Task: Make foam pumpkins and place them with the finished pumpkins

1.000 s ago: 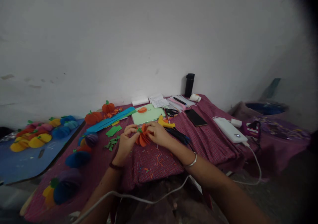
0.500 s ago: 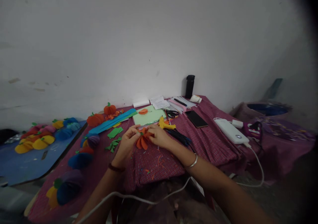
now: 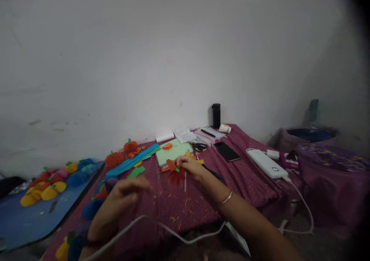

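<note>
My right hand [image 3: 189, 166] is closed on an orange paper pumpkin [image 3: 175, 172] with a small green top, held above the table's middle. The pumpkin's folds hang down and look blurred. Off to the left, my left hand [image 3: 123, 199] hovers apart from it, smeared by motion, its fingers stretched forward with nothing seen in them. Green paper pieces [image 3: 136, 172] lie just beyond that hand. A yellow glue gun [image 3: 199, 162] is partly hidden behind my right hand and wrist.
Finished paper pumpkins [image 3: 53, 190] crowd a blue board at left; more line the table's left edge. Blue paper strips [image 3: 131, 161], a light green sheet [image 3: 173, 153], scissors [image 3: 199, 147], a phone [image 3: 227, 151], a power bank [image 3: 266, 163] and a black bottle [image 3: 216, 116] lie around. A white cable [image 3: 185, 239] crosses my forearms.
My left hand has let go of the orange pumpkin and moved left and towards me. The pumpkin stays in my right hand, shifted slightly right. The view has tilted up a little.
</note>
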### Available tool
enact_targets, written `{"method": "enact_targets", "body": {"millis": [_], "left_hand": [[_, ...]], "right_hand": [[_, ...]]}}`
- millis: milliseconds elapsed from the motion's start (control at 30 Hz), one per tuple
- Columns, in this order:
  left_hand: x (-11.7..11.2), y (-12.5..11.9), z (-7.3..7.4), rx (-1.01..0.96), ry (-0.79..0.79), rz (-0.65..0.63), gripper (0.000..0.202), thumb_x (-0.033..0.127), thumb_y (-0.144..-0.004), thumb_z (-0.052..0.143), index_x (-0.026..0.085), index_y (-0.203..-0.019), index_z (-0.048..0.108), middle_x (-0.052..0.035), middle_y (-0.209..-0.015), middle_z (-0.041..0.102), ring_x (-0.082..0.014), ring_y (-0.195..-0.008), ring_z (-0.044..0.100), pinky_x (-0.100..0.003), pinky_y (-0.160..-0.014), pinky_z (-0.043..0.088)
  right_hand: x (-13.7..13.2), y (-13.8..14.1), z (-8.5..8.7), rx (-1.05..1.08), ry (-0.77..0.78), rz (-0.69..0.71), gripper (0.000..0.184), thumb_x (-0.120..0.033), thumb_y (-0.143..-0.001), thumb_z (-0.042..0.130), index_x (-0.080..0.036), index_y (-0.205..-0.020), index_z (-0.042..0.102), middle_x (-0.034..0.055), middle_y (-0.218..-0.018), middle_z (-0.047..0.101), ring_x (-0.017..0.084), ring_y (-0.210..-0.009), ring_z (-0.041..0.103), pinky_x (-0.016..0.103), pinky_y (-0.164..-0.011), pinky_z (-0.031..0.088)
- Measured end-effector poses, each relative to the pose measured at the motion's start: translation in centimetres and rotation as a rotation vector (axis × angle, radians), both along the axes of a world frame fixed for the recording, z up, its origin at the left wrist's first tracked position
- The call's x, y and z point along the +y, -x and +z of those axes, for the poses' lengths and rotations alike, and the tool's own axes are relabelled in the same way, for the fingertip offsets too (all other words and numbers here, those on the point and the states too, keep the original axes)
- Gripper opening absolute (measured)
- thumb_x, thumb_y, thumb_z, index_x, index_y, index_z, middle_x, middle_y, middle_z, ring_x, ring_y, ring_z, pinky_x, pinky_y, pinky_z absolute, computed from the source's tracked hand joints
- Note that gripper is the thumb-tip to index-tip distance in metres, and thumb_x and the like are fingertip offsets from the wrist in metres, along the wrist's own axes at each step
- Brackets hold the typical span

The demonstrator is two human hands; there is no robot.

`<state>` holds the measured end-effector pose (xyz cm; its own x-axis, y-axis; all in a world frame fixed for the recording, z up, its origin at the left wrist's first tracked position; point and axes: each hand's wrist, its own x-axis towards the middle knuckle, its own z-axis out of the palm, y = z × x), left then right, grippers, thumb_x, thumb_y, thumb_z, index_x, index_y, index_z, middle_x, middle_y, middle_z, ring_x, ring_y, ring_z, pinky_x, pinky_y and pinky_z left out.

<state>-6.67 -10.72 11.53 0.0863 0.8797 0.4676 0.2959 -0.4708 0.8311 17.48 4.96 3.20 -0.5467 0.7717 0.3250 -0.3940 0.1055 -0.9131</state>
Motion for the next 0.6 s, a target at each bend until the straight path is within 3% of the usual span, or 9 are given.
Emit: {"method": "enact_targets", "body": {"millis": [33, 100, 167, 267, 367, 467, 533, 600], "left_hand": [[1.7, -0.8, 0.0, -0.133, 0.064, 0.068, 0.027, 0.048, -0.069, 0.071, 0.022, -0.077, 0.071, -0.0071, -0.079, 0.070, -0.0215, -0.078, 0.064, -0.034, -0.074, 0.051], [4.7, -2.5, -0.4, -0.352, 0.109, 0.121, 0.025, 0.041, -0.068, 0.074, 0.019, -0.077, 0.068, -0.0037, -0.077, 0.068, -0.0164, -0.073, 0.062, -0.027, -0.070, 0.049], [6.6, -4.1, -1.1, -0.381, 0.192, 0.030, 0.025, 0.036, -0.066, 0.076, 0.018, -0.080, 0.067, -0.0028, -0.078, 0.067, -0.0148, -0.071, 0.061, -0.026, -0.069, 0.048], [7.4, -5.6, -1.2, -0.219, 0.227, -0.114, 0.029, 0.032, -0.068, 0.075, 0.019, -0.092, 0.068, -0.0051, -0.089, 0.068, -0.0177, -0.081, 0.063, -0.029, -0.075, 0.049], [6.9, -6.2, -0.1, 0.036, 0.200, -0.259, 0.033, 0.026, -0.067, 0.074, 0.021, -0.099, 0.068, -0.0062, -0.098, 0.068, -0.0196, -0.089, 0.061, -0.030, -0.078, 0.048], [6.5, -6.0, 1.2, 0.274, 0.196, -0.330, 0.009, 0.022, -0.070, 0.069, 0.018, -0.078, 0.068, -0.0008, -0.073, 0.064, -0.0142, -0.065, 0.055, -0.024, -0.060, 0.043], [6.8, -5.7, 1.8, 0.371, 0.204, -0.316, 0.007, 0.022, -0.071, 0.064, 0.017, -0.066, 0.066, 0.0020, -0.059, 0.056, -0.0110, -0.053, 0.046, -0.023, -0.051, 0.035], [8.4, -5.4, 2.2, 0.322, 0.213, -0.252, 0.009, 0.022, -0.068, 0.065, 0.016, -0.061, 0.066, 0.0020, -0.056, 0.055, -0.0103, -0.051, 0.043, -0.023, -0.050, 0.033]], "right_hand": [[-0.1, -0.2, 0.1, 0.061, 0.074, 0.073, 0.007, -0.014, -0.062, 0.063, -0.016, -0.066, 0.057, -0.0016, -0.069, 0.059, 0.011, -0.064, 0.054, 0.023, -0.064, 0.042], [-0.4, -0.6, 0.1, 0.134, 0.168, 0.198, 0.013, -0.017, -0.060, 0.066, -0.017, -0.068, 0.055, -0.0025, -0.065, 0.057, 0.011, -0.060, 0.052, 0.022, -0.061, 0.042], [-0.6, -0.8, 0.0, 0.146, 0.207, 0.285, 0.019, -0.019, -0.058, 0.069, -0.017, -0.069, 0.053, -0.0021, -0.066, 0.057, 0.011, -0.060, 0.052, 0.022, -0.060, 0.042], [-0.3, -0.7, 0.3, 0.088, 0.206, 0.357, 0.021, -0.021, -0.059, 0.070, -0.017, -0.070, 0.053, -0.0026, -0.067, 0.056, 0.009, -0.058, 0.050, 0.020, -0.058, 0.041], [0.2, -0.5, 1.3, -0.022, 0.153, 0.435, 0.021, -0.020, -0.058, 0.070, -0.016, -0.070, 0.054, -0.0036, -0.065, 0.055, 0.008, -0.055, 0.048, 0.019, -0.054, 0.040], [0.6, -0.3, 3.3, -0.107, 0.103, 0.507, 0.021, -0.017, -0.054, 0.071, -0.015, -0.068, 0.056, -0.0030, -0.063, 0.056, 0.008, -0.054, 0.049, 0.019, -0.052, 0.039], [1.1, -0.1, 4.9, -0.158, 0.050, 0.514, 0.021, -0.018, -0.056, 0.070, -0.014, -0.073, 0.060, -0.0006, -0.071, 0.061, 0.010, -0.061, 0.054, 0.020, -0.056, 0.043], [2.2, 0.2, 6.4, -0.204, -0.033, 0.323, 0.022, -0.023, -0.061, 0.070, -0.015, -0.080, 0.062, 0.0020, -0.080, 0.065, 0.013, -0.069, 0.059, 0.024, -0.063, 0.047]]}}
